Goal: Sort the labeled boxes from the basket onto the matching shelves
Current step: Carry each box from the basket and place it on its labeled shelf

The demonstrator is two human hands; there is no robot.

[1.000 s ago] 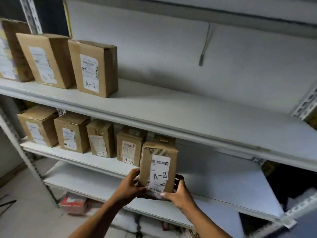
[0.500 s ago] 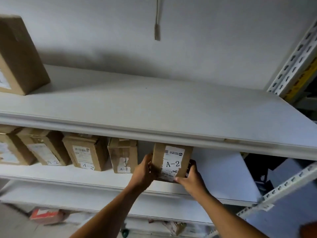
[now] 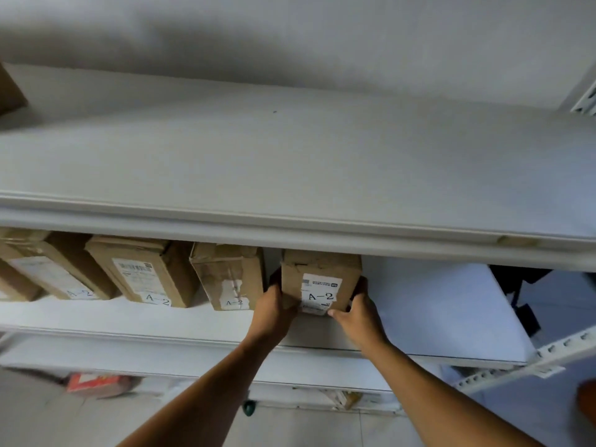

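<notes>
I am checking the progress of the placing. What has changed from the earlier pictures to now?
The A-2 box moved from in front of the shelf edge back onto the middle shelf, at the right end of the A-2 row. It now stands beside the neighbouring A-2 box. Left hand and right hand still grip its sides; nothing was let go. The other boxes stayed where they were.

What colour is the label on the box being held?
White with black "A-2" print, on the brown box; head view.
</notes>
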